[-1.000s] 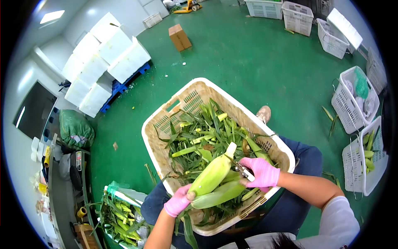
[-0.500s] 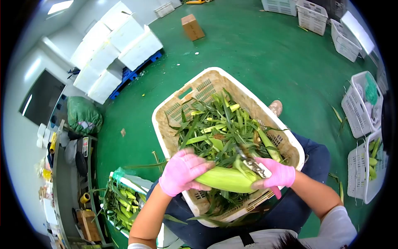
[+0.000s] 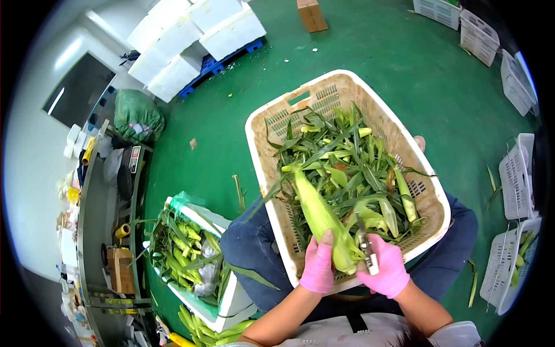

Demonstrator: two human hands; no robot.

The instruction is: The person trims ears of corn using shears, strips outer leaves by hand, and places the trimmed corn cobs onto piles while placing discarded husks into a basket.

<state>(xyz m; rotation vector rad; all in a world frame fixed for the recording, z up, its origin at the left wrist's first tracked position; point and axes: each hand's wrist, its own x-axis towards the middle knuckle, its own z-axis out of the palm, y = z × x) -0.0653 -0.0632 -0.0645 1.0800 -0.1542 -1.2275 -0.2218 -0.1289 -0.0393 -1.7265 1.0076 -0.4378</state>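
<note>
A green ear of corn in its husk (image 3: 321, 215) slants over the near part of a large white basket (image 3: 444, 215). My left hand (image 3: 318, 267), in a pink glove, is closed round its lower left side. At its lower end my right hand (image 3: 386, 267), also pink-gloved, holds a cutting tool with a white handle (image 3: 370, 259); the blades point up and away from me. Cut husks and leaves (image 3: 347, 156) fill the basket, which stands between my legs.
On the left, a foam box of corn (image 3: 231, 301) stands beside my leg, with loose ears (image 3: 199, 327) near it. A shelf (image 3: 98, 220) runs along the left wall. White baskets (image 3: 516, 179) line the right side. Foam boxes (image 3: 234, 32) are stacked on a blue pallet.
The ear has turned from lying crosswise to pointing up and away. My left hand has shifted to its lower part, and the view has swung so that the basket sits farther right.
</note>
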